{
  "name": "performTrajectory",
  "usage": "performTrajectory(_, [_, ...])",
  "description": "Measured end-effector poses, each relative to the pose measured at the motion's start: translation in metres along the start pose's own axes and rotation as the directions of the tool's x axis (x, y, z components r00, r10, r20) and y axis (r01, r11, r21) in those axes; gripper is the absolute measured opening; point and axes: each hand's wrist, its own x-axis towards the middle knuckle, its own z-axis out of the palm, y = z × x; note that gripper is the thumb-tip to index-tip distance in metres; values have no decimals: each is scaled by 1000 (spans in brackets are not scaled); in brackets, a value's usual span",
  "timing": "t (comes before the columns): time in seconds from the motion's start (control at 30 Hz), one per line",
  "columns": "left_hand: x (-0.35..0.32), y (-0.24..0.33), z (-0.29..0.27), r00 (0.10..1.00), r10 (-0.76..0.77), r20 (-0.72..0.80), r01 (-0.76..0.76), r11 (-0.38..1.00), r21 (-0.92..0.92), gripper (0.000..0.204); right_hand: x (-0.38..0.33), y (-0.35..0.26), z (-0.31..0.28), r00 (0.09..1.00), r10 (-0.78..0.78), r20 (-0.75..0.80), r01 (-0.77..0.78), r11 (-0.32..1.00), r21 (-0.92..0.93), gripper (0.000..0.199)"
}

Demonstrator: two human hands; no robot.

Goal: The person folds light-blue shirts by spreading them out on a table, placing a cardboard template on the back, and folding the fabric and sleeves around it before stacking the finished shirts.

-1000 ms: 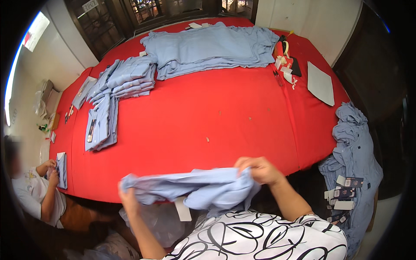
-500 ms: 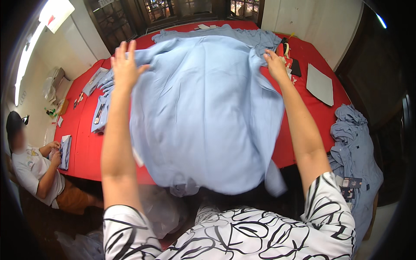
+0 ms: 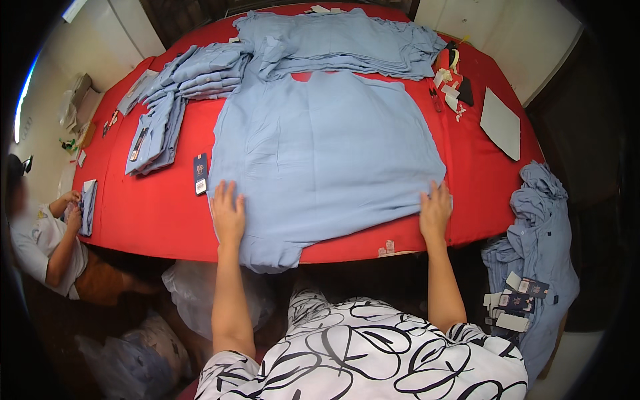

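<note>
A light blue shirt point(image 3: 327, 147) lies spread across the red-covered table point(image 3: 160, 220), with part of its near left side hanging over the front edge. My left hand point(image 3: 229, 212) rests on its near left part, fingers stretched and apart. On the near right corner lies my right hand point(image 3: 435, 210), its fingers also spread, holding nothing. A dark hang tag point(image 3: 201, 175) with a white label sits on the table just beyond my left hand, beside the shirt's left edge.
Folded blue shirts point(image 3: 210, 70) are stacked at the left. More blue garments point(image 3: 333, 40) lie flat at the back. A grey-white board point(image 3: 500, 123) and a red cutter point(image 3: 435, 100) are at the right, above a heap of shirts point(image 3: 543, 227). A person point(image 3: 50, 240) handles a folded garment at far left.
The shirt, held up and billowing before, now lies flat on the table. Both my hands have come down toward the near edge. The stacks and back garments have come into clearer view.
</note>
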Motion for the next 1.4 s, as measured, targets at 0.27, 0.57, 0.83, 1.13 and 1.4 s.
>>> performTrajectory(0.27, [-50, -2, -73, 876, -385, 291, 383, 921, 64, 32, -2, 51, -64, 938, 223, 266, -322, 845, 427, 27])
performTrajectory(0.57, [-40, 4, -133, 816, -424, 393, 533, 814, -229, 52, 0, 69, -144, 847, 173, 503, -386, 851, 356, 26])
performTrajectory(0.83, [60, 18, -28, 982, 1, 190, 43, 972, -229, 35, 167, -70, 34, 989, -148, 11, 135, 926, 354, 27])
performTrajectory(1.13, [216, -25, 70, 940, -169, 296, 116, 975, 190, 65, 295, -88, 141, 977, -159, 140, 151, 986, 63, 51])
performTrajectory(1.4, [223, -50, 109, 981, -186, -47, 186, 983, -3, 51, 311, -75, 144, 981, -184, -67, 181, 982, -44, 48])
